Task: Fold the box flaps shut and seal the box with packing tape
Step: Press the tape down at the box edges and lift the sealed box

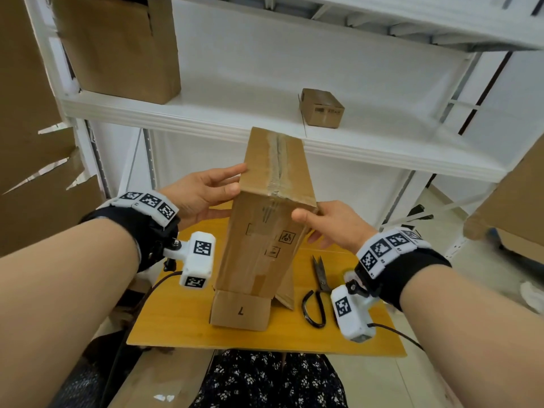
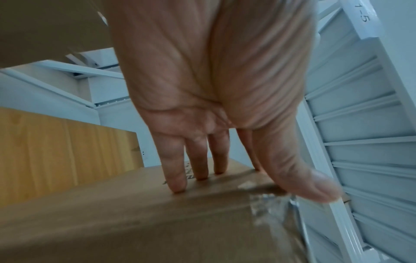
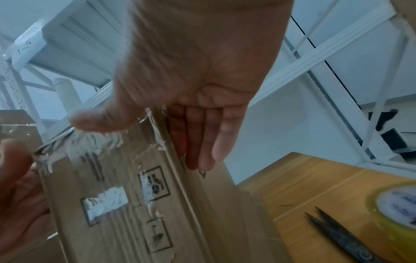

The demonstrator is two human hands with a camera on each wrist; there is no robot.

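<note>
Two hands on one tall box standing upright on the tabletop | left hand grip clamped on the upper left edge | right hand grip clamped on the upper right corner | scissors lie right | tape roll beside them

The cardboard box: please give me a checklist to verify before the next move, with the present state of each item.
1. Both hands hold the cardboard box: ok; left hand and right hand grip its upper end from opposite sides.
2. Upper end sealed: ok; clear tape runs along its seam.
3. Lower flaps folded shut: not ok; they hang open over the table.
4. Tape roll at hand: ok, beside the scissors.
5. Box empty or filled: cannot tell.
</note>
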